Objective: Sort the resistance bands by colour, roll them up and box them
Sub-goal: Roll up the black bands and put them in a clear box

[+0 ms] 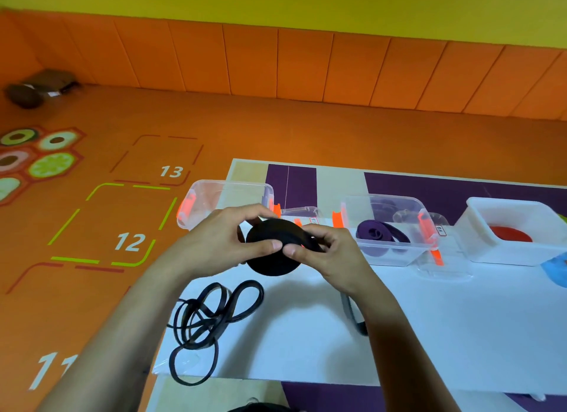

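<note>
Above the bench (429,319), left hand (227,239) and right hand (331,252) both pinch the black rolled band (270,264) between them; the empty clear box (208,196) stands just behind, nearer the left hand.

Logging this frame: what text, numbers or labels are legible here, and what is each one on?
"13": on the orange floor, inside the red dashed outline.
"12": on the floor, inside the green dashed outline.
"11": on the floor, lower left, partly hidden by the left forearm.
Small white labels on clear plastic lids: too blurred to read.
</note>
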